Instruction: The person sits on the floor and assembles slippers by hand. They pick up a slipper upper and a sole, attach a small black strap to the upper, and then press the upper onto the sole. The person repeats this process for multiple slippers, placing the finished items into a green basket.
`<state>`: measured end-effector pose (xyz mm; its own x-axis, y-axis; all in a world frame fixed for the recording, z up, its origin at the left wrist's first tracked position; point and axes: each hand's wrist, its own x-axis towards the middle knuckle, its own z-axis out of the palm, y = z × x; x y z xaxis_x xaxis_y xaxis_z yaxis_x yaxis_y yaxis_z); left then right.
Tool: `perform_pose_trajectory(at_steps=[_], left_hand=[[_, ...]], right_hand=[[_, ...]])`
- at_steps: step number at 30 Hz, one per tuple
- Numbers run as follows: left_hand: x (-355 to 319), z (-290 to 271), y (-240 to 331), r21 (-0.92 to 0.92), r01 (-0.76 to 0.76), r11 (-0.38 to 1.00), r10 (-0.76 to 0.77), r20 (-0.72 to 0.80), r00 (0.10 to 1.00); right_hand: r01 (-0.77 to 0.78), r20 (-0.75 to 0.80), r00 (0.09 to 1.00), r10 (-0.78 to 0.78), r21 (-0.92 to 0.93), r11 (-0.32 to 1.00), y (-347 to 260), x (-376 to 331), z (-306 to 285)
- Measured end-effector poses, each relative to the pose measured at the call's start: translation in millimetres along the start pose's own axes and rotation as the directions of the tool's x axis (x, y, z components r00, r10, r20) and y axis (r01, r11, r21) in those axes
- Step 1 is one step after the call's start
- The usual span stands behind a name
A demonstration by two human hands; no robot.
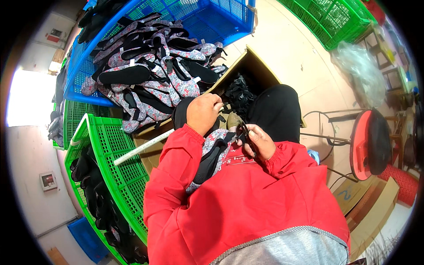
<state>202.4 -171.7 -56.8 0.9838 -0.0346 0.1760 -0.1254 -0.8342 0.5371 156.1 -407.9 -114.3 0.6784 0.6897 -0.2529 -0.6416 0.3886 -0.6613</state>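
My left hand (204, 112) is closed, its fingers curled together beside my knee. Whatever it may pinch is too small to make out. Just to the right, my right hand (259, 142) grips a pair of dark thread snips (243, 129), pointing up and away from me. A floral fabric shoe (211, 152) with a black inside lies in my lap, below and between the hands. Part of it is covered by my red sleeve. Beyond the hands, a cardboard box (260, 66) holds black scraps (240, 93).
A blue crate (81, 73) heaped with floral shoes (145, 70) stands ahead on the left. Near my left arm is a green crate (112, 150) with black shoes; a white tube (143, 147) crosses its edge. A red round stool (361, 145) stands right, below a clear plastic bag (360, 70).
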Motion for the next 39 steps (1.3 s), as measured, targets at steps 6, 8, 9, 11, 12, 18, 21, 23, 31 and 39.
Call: perform_pose_trajectory(at_steps=[6,8,9,11,12,18,21,23,31,39], left_hand=[[-6.7,-11.8,0.5,-0.046,-0.055,0.997,0.051,-0.099,0.994],[-10.9,-26.2,11.2,-0.076,-0.052,0.996,0.045,-0.097,0.994],[-13.6,-33.8,16.4,-0.1,-0.06,0.993,0.054,-0.064,0.997],[-20.6,-44.9,22.6,-0.149,-0.072,0.986,0.073,0.0,0.997],[-25.5,-45.5,22.9,-0.186,-0.112,0.976,0.114,0.004,0.993],[-51.0,-49.3,31.9,-0.243,-0.342,0.908,0.399,0.252,0.882],[-58.2,-43.7,38.9,-0.119,-0.401,0.908,0.418,0.254,0.872],[-60.4,-42.1,40.3,-0.049,-0.418,0.907,0.417,0.242,0.876],[-77.5,-39.5,38.0,-0.047,-0.241,0.969,0.241,0.004,0.97],[-90.6,-18.9,43.7,-0.09,-0.053,0.995,0.026,-0.271,0.962]], right_hand=[[0.008,-0.024,1.0,-0.008,0.02,1.0,0.1,1.8,0.8],[0.015,-0.022,1.0,-0.014,0.035,0.999,0.2,1.9,2.2],[0.014,-0.023,1.0,-0.013,0.047,0.999,0.7,2.2,1.9],[0.015,-0.014,1.0,-0.014,0.053,0.998,2.0,3.2,1.2],[0.016,-0.004,1.0,-0.016,0.047,0.999,3.1,4.0,0.5],[0.007,0.066,0.998,-0.012,0.077,0.997,3.3,4.3,2.7],[0.01,0.066,0.998,-0.014,0.073,0.997,5.3,4.2,2.0],[0.012,0.065,0.998,-0.017,0.069,0.998,6.1,3.8,1.9],[0.008,0.085,0.996,-0.006,-0.02,1.0,9.5,-3.5,18.1],[-0.037,0.106,0.992,0.068,-0.27,0.962,6.1,-5.9,42.5]])
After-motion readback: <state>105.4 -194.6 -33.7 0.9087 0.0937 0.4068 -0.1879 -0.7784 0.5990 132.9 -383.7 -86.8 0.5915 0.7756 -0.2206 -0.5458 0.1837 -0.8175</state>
